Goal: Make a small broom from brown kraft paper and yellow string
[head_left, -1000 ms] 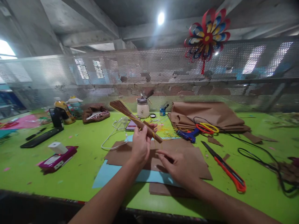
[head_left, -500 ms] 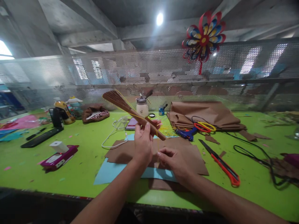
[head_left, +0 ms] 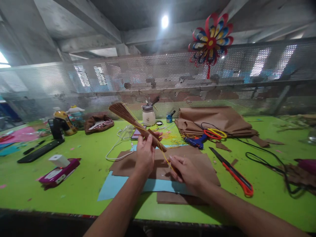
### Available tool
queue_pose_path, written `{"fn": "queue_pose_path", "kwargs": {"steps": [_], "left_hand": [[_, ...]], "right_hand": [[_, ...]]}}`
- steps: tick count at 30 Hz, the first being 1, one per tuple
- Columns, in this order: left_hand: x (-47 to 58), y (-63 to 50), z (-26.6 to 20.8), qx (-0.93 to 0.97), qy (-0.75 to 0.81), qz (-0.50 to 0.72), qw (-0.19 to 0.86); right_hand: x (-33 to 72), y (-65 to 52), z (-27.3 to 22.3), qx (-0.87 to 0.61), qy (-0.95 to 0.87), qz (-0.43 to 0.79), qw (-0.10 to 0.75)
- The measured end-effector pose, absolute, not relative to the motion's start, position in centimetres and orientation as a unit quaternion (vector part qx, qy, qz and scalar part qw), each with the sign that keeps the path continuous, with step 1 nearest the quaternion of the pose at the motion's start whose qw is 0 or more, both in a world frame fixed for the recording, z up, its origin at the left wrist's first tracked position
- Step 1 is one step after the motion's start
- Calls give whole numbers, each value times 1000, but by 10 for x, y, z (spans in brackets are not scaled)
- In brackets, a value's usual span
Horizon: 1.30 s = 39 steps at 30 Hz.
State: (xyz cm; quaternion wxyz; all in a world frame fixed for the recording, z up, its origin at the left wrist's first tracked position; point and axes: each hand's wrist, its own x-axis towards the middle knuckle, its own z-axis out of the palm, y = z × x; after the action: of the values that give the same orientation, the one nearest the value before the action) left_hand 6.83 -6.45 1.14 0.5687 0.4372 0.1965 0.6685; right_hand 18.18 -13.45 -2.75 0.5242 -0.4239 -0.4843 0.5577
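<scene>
My left hand (head_left: pixel 145 153) is closed around a folded bundle of brown paper (head_left: pixel 124 113), tilted with its pleated, wider end up and to the left. A yellow string (head_left: pixel 163 152) runs along the bundle and from its lower end to my right hand (head_left: pixel 185 169). The fingers of my right hand pinch the string, just right of and below the bundle. Beneath both hands lie flat brown paper sheets (head_left: pixel 202 163) over a light blue sheet (head_left: pixel 111 186).
To the right lie an orange box cutter (head_left: pixel 237 177), a blue glue gun (head_left: pixel 197 142) and red and yellow scissors handles (head_left: pixel 216 133). Folded brown paper (head_left: pixel 212 118) and a lidded jar (head_left: pixel 148 115) stand behind. A purple power strip (head_left: pixel 59 172) sits at the left on the green table (head_left: pixel 86 194).
The bundle and my left hand have moved slightly left and down. My right hand has shifted a little right, and the string is now stretched diagonally between the two. The view has shifted slightly.
</scene>
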Motion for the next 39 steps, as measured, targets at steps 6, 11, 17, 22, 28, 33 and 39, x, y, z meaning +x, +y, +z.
{"fn": "queue_pose_path", "kwargs": {"steps": [6,11,17,22,28,33,39], "left_hand": [[72,-74,11,486,172,641,569],[72,-76,10,505,169,630,566],[68,-69,7,516,163,634,552],[65,-65,6,522,149,626,560],[60,-65,12,514,126,610,590],[54,-65,18,519,122,582,614],[50,-66,21,522,114,556,636]], "right_hand": [[181,-126,-36,-478,-491,510,520],[181,-126,-39,-497,-483,475,542],[182,-132,-28,-525,-456,446,564],[188,-141,-14,-530,-515,350,576],[199,-147,4,-525,-594,273,545],[204,-146,6,-526,-580,326,529],[210,-140,-3,-448,-575,346,591]]}}
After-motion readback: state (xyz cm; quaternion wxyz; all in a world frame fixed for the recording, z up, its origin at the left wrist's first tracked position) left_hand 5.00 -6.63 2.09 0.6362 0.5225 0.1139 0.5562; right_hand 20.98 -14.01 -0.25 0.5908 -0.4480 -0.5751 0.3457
